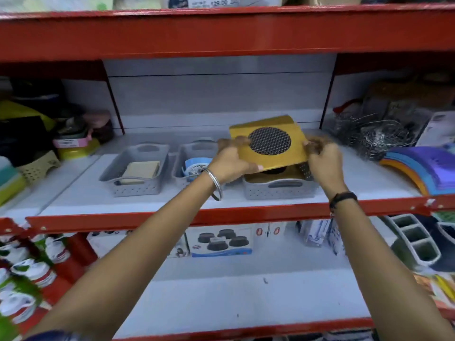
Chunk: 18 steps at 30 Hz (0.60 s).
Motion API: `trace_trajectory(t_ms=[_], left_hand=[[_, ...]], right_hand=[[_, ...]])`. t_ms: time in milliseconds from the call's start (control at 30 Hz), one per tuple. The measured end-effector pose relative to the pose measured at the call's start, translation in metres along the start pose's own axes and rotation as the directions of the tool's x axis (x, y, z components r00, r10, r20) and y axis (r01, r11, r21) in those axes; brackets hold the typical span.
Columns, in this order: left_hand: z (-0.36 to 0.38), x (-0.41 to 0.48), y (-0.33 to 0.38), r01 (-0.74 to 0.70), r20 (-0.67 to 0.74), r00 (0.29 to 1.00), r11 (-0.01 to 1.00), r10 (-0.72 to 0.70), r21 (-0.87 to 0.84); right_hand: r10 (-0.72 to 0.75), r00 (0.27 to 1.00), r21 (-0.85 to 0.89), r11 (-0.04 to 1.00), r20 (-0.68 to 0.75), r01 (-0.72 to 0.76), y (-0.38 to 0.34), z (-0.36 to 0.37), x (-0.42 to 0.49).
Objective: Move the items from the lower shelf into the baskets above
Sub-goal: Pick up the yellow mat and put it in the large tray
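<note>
A flat yellow pack (pixel 293 131) with a round dark mesh window is held tilted just above the right grey basket (pixel 280 190). My left hand (pixel 231 161) grips its left edge and my right hand (pixel 322 163) grips its right edge. A similar yellow pack lies in that basket below. The middle grey basket (pixel 183 156) holds a blue and white round item (pixel 197 166). The left grey basket (pixel 135 183) holds a beige flat item (pixel 141 171). On the lower shelf (pixel 246 296) a box (pixel 220 239) picturing black round items stands at the back.
Red steel shelf rails (pixel 221 215) run across the front of each level. Wire baskets (pixel 376 136) and coloured plastic sheets (pixel 423 168) sit to the right of the baskets. Bowls and containers (pixel 73 143) crowd the left. White boxes (pixel 317 232) stand at the back of the lower shelf.
</note>
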<state>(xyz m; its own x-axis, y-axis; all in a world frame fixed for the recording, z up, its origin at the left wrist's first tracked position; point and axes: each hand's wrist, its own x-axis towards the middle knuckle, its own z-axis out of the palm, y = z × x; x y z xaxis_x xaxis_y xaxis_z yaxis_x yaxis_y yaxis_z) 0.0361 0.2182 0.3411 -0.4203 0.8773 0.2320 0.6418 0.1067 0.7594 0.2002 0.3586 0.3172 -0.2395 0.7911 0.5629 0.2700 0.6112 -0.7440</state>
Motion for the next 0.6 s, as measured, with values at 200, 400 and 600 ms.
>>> trace_trajectory(t_ms=[200, 400, 600], left_hand=[[0.029, 0.035, 0.002, -0.091, 0.173, 0.985, 0.861, 0.003, 0.501], [0.048, 0.058, -0.007, -0.192, 0.414, 0.896, 0.704, -0.158, 0.684], [0.061, 0.060, -0.003, -0.283, 0.392, 0.920, 0.658, -0.020, 0.698]], right_hand=[[0.026, 0.980, -0.304, 0.952, 0.198, 0.036, 0.035, -0.004, 0.027], [-0.035, 0.768, -0.450, 0.793, 0.639, 0.411, 0.020, -0.004, 0.035], [0.013, 0.577, -0.409, 0.718, 0.817, 0.563, 0.024, 0.013, 0.040]])
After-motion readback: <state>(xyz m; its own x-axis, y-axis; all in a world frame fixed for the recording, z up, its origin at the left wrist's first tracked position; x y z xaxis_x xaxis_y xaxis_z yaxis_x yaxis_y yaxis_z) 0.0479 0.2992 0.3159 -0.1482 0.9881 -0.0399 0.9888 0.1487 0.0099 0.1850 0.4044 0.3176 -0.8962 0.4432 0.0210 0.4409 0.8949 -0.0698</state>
